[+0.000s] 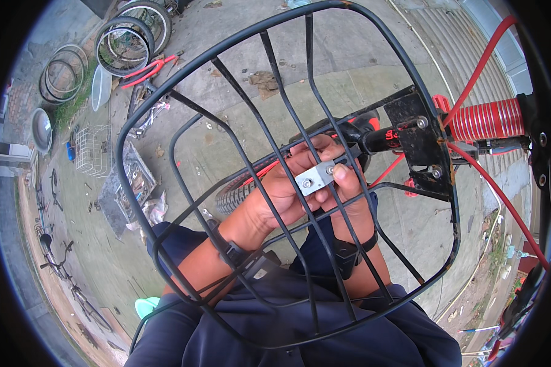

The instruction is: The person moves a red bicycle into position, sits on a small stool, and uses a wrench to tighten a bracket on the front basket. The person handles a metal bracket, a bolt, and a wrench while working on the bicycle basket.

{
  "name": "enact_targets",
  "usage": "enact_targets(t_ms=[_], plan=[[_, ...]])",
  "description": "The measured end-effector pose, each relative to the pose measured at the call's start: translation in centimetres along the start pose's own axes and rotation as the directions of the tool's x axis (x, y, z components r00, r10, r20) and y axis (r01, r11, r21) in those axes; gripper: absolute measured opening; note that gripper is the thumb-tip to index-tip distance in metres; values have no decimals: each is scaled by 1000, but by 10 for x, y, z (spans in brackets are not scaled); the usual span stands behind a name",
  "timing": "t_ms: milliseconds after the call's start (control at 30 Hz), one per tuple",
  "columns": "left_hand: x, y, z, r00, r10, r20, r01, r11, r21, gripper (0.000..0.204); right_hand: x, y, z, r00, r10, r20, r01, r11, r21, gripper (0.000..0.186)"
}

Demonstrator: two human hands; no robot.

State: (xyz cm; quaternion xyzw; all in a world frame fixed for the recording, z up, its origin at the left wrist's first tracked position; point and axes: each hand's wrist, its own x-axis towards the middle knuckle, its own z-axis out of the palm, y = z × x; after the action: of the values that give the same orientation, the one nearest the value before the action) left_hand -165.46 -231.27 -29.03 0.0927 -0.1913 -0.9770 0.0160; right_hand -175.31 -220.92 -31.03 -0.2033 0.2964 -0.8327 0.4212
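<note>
A black wire bicycle basket (312, 55) fills the middle of the view, and both hands show through its bars. Behind the bars is a small silver metal bracket (314, 179) with two bolts. My left hand (281, 189) is closed around the bracket's left side, with some fingers behind it. My right hand (351, 208) grips the other end, its thumb beside the right bolt. A black plate (407, 113) with screws joins the basket to the bicycle's front. Beyond my hands, the tyre (229, 197) shows in part. What the hidden fingertips touch, I cannot tell.
Red cables (483, 58) arch past a red ribbed tube (487, 119) at right. Loose wheels (125, 46) and a red frame part (150, 72) lie at far left. Nearer are a white wire basket (93, 150) and a littered tray (131, 183). A bicycle (73, 281) stands at lower left.
</note>
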Motion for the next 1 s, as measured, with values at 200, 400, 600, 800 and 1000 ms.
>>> enact_targets(t_ms=[200,400,600,800,1000], plan=[[0,1,0,987,-112,-114,100,990,-100,40,3,4,-3,999,1,43,-3,999,54,25],[1,2,2,999,21,43,-23,999,47,40,-1,-1,3,1000,-9,-3,9,1000,-7,26],[-2,0,4,993,-12,-121,6,999,-49,36,2,4,-2,1000,-9,20,8,999,44,27],[-2,-1,3,996,-60,-69,47,983,-177,27,1,14,-3,999,-32,9,31,990,138,29],[-5,-1,2,998,-15,-54,5,985,-173,31,-1,15,-6,995,-71,65,60,985,164,33]])
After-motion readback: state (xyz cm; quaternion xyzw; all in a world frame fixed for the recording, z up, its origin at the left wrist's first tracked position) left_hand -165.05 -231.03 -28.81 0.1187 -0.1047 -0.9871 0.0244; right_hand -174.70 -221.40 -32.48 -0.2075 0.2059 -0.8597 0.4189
